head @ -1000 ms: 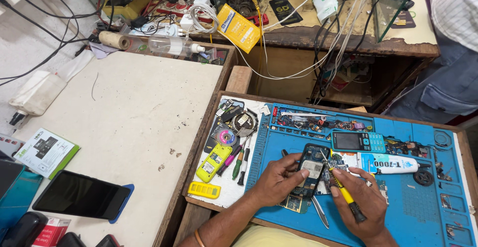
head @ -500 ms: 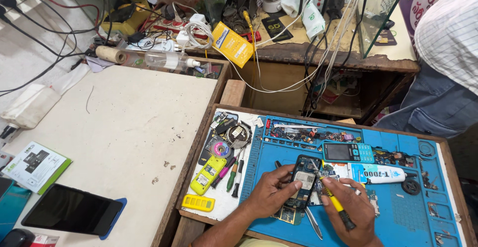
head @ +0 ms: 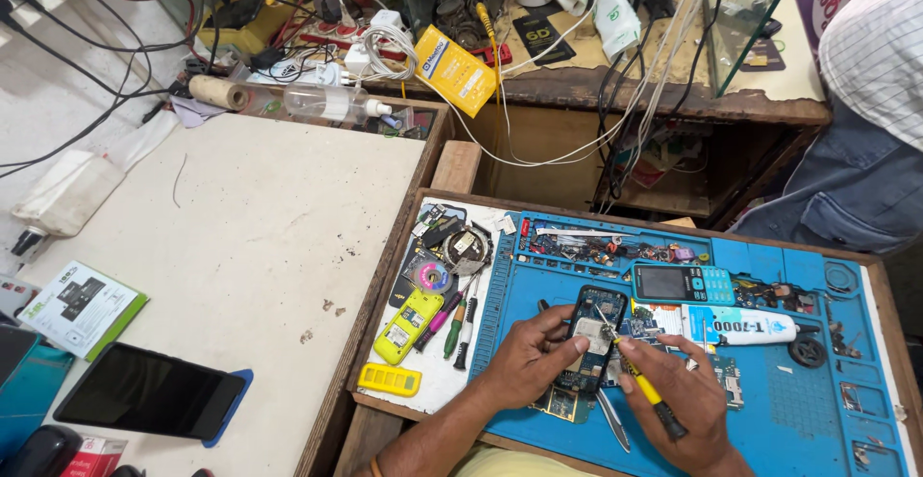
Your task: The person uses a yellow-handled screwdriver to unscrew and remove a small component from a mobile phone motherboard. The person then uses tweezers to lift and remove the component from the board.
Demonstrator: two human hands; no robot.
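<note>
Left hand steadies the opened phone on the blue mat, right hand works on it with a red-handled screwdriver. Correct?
Not quite. The head view shows the screwdriver in the right hand has a yellow handle with a black end, not red. The rest stands: the left hand steadies the opened phone on the blue mat.

Only 1 view here, from a camera worn on the person's head, looking steeply down and forward over the blue work mat (head: 769, 419) close below. It takes in the pale tabletop (head: 250, 237) at left and the cluttered shelf (head: 615, 83) beyond (farther off, near the top edge).
</note>
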